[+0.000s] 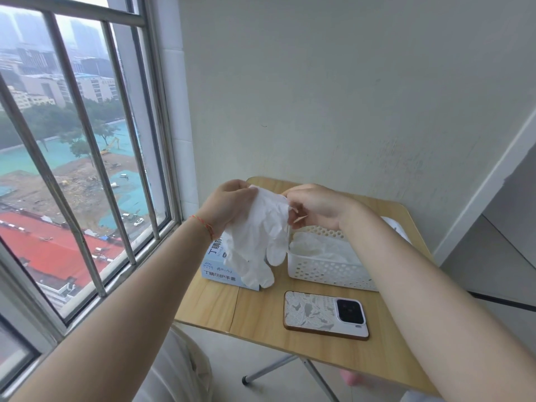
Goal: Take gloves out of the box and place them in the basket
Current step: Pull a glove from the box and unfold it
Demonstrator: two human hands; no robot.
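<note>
A white disposable glove [258,236] hangs in the air above the light-blue glove box [216,271], fingers pointing down. My left hand [229,204] pinches its cuff at the upper left. My right hand [313,207] pinches the cuff's right edge. The glove covers much of the box's top. To the right of the box stands a white perforated basket [324,271] with at least one white glove [316,248] lying inside it.
A phone [326,314] in a patterned case lies face down on the small wooden folding table [261,314], in front of the basket. A barred window is close on the left, a white wall behind, and a white object [396,227] sits behind the basket.
</note>
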